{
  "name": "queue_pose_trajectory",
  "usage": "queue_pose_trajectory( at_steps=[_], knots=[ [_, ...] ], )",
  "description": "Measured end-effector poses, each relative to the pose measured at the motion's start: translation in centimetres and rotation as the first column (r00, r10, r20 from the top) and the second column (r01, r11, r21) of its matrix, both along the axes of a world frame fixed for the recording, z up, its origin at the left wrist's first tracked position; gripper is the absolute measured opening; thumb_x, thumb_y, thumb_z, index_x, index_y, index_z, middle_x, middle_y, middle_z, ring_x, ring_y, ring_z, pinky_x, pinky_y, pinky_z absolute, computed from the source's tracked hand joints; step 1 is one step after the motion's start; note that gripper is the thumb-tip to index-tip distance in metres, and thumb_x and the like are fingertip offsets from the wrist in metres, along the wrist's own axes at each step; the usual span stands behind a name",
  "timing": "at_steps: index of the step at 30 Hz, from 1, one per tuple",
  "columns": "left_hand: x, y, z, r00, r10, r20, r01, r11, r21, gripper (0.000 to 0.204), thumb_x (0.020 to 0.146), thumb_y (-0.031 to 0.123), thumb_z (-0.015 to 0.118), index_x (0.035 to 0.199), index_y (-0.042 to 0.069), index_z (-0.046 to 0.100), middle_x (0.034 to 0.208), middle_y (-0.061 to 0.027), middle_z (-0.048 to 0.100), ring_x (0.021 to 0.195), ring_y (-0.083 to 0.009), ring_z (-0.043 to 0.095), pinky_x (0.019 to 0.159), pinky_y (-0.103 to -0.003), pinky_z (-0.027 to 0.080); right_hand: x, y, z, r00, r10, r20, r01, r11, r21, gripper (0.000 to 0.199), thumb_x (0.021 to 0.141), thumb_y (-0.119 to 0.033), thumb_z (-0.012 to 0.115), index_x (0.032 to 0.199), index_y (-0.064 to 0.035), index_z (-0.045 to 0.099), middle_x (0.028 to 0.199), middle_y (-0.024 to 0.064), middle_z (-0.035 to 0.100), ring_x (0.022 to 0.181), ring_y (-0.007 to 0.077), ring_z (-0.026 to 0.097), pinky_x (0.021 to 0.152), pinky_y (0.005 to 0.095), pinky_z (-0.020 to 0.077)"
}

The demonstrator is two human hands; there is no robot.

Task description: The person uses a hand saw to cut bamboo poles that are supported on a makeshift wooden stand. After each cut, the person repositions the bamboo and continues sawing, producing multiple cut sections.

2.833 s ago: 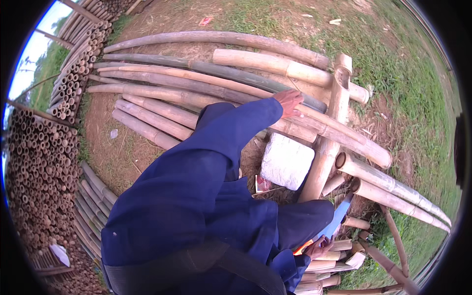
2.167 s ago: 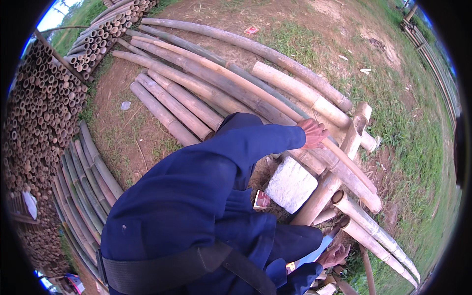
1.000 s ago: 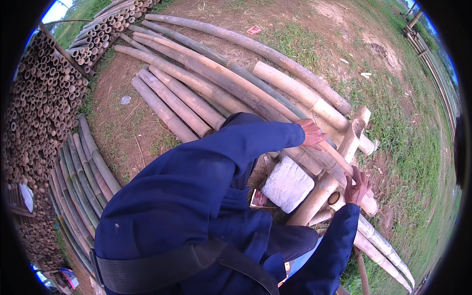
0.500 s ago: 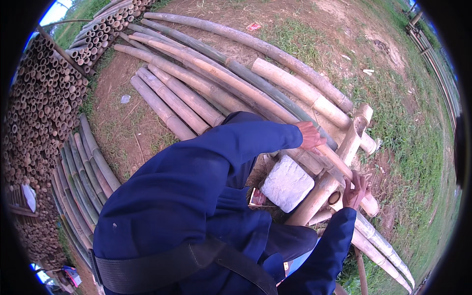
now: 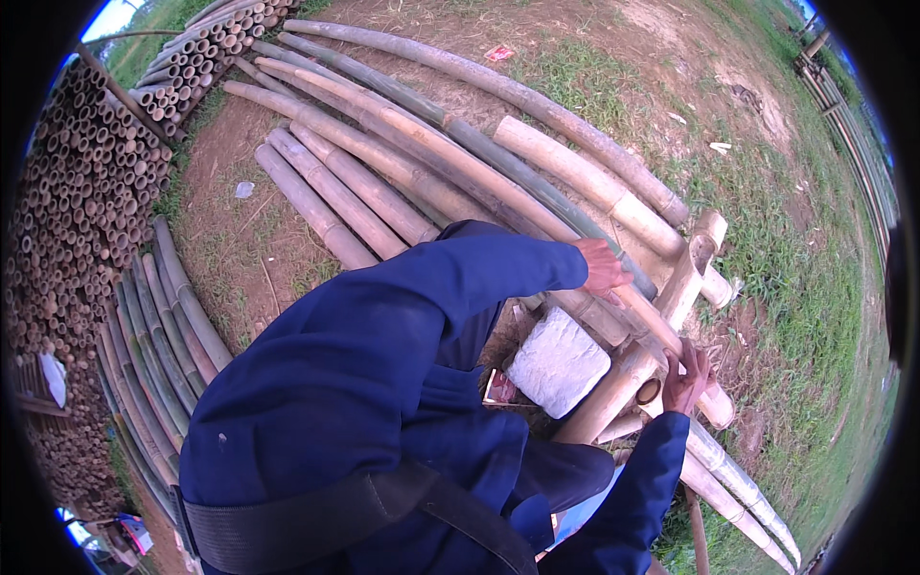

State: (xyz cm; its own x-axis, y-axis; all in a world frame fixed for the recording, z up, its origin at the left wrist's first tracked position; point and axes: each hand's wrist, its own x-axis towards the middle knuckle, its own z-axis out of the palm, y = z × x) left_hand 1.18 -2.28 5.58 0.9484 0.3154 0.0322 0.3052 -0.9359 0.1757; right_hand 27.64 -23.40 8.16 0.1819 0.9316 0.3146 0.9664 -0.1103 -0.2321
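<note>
Partly hidden, bamboo pole (image 5: 646, 314) beneath left hand (image 5: 603, 267) and right hand (image 5: 686, 379), each grip curled round.

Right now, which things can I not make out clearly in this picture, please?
In the head view:
Flat blue blade: partly covered by navy sleeve and dark trouser leg.
Long tan bamboo piece: parts covered by left grip and right grip.
Stacked brown bamboo tubes: cut off at the picture's left edge.

Soft, even daylight is filling the scene, casting only faint shadows. The sky (image 5: 113, 21) is glaring near-white at upper left, and the pale block (image 5: 559, 361) is reflecting brightly. The fisheye lens is bending the bamboo poles (image 5: 383, 151), blackening the corners and leaving blue fringes along the rim.
</note>
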Motion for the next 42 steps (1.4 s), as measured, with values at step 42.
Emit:
queue_pose_trajectory(
  at_steps=[42],
  knots=[
    [2.3, 2.7, -0.5, 0.94, 0.146, 0.308, -0.169, 0.985, 0.048, 0.061, 0.09, 0.067, 0.057, 0.114, 0.011, 0.064, 0.093, -0.0131, 0.068, 0.091, -0.0339, 0.068, 0.084, -0.046, 0.053, 3.1, 4.9, 2.5, 0.99, 0.015, 0.143, -0.026, 0.997, 0.072, 0.042, 0.084, -0.017, 0.079, 0.125, -0.0195, 0.072, 0.099, 0.0009, 0.063, 0.099, 0.0234, 0.062, 0.101, 0.0483, 0.0352]
  ],
)
